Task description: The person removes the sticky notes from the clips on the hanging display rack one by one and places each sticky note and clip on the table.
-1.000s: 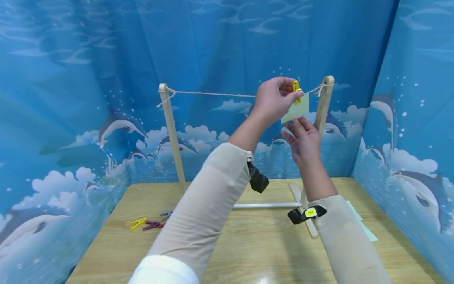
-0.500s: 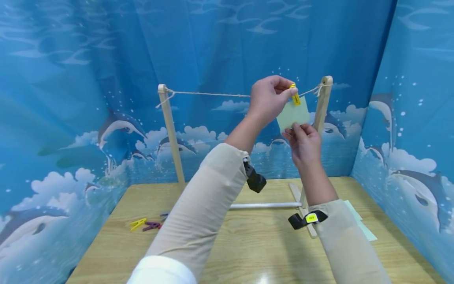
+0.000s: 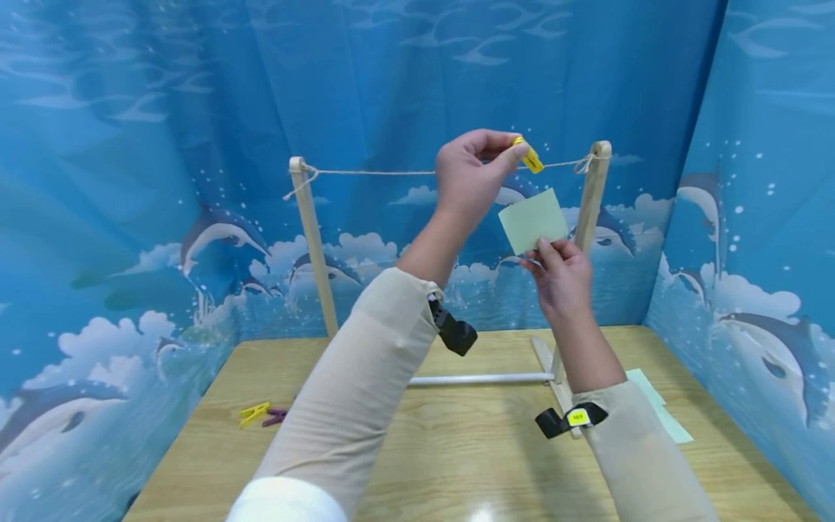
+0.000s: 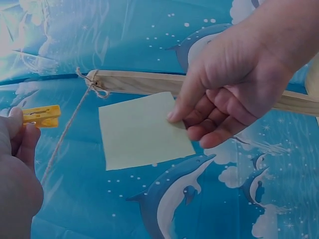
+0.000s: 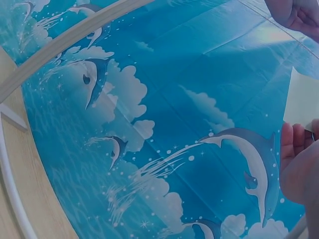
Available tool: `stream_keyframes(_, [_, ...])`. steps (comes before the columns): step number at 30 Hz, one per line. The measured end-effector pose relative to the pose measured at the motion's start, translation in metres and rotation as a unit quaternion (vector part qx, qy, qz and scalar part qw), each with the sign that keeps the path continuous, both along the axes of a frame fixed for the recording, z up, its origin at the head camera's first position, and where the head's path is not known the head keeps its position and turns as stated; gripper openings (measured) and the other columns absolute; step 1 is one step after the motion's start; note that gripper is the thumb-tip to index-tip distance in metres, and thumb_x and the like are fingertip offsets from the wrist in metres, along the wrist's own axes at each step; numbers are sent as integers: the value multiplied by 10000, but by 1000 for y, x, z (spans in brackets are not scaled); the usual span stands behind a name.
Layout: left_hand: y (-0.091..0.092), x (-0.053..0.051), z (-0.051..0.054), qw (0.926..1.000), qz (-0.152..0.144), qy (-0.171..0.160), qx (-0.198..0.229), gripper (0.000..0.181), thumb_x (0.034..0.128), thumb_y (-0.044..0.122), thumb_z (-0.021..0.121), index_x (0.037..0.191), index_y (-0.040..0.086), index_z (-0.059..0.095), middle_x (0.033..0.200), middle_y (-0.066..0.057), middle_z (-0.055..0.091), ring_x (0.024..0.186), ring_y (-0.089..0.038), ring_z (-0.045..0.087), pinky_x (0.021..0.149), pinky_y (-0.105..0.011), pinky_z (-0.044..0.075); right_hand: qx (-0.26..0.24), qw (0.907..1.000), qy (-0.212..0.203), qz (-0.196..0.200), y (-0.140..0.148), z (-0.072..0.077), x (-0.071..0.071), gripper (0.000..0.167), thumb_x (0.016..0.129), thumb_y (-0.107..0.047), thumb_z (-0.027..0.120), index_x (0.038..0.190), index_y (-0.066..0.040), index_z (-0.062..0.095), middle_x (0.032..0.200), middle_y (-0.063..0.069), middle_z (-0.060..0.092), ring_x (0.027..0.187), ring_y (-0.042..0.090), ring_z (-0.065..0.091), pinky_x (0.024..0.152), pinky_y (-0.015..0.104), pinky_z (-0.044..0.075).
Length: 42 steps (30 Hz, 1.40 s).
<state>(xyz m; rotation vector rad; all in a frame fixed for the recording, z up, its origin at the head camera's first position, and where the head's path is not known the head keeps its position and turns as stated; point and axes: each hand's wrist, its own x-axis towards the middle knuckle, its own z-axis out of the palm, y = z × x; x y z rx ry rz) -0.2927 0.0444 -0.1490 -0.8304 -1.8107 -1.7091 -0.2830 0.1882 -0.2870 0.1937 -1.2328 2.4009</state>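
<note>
My left hand (image 3: 472, 170) pinches a yellow clothespin (image 3: 530, 156) between thumb and fingers, up at the height of the string (image 3: 372, 172). In the left wrist view the clothespin (image 4: 42, 116) lies sideways, with no paper in it. Below and to the right, my right hand (image 3: 564, 279) pinches the lower edge of a pale green paper sheet (image 3: 533, 220). The paper is tilted and hangs apart from both the string and the clothespin. Only part of the sheet (image 5: 303, 102) shows at the right edge of the right wrist view.
Two wooden posts (image 3: 313, 246) (image 3: 592, 196) carry the string, and a white rod (image 3: 483, 378) runs between their bases. A yellow clothespin (image 3: 254, 413) and a purple clothespin (image 3: 275, 417) lie on the table (image 3: 457, 449) at left. More green sheets (image 3: 659, 409) lie at right.
The clothespin has come off the paper and string, moving up and left with my left hand. My right hand has taken hold of the paper and drawn it down.
</note>
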Motion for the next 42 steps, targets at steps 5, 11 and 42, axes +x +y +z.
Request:
stream_keyframes(5, [-7, 4, 3, 9998, -164, 83, 92, 182, 890, 126, 714, 1015, -5, 723, 949, -72, 707, 791, -134, 652, 717, -218, 560, -29, 9999, 104, 113, 1, -4, 4, 242, 908, -148, 679, 1085, 3, 614, 1113, 122, 541, 827, 172, 621, 768, 255, 577])
stream_keyframes(11, [-17, 8, -3, 9993, -358, 104, 85, 170, 875, 101, 731, 995, -20, 724, 955, -74, 713, 814, -136, 668, 749, -231, 566, -121, 9993, 205, 294, 6, -8, 10, 221, 900, -131, 690, 1068, -3, 626, 1103, 123, 528, 819, 177, 606, 736, 248, 579])
stream_keyframes(42, [-65, 18, -54, 9969, -716, -306, 137, 275, 858, 137, 766, 1090, 4, 704, 947, -87, 706, 821, -219, 691, 741, -336, 595, 499, 9957, 514, 595, 17, -21, 34, 117, 933, -64, 643, 1032, -3, 653, 1076, 113, 554, 793, 172, 617, 716, 252, 584])
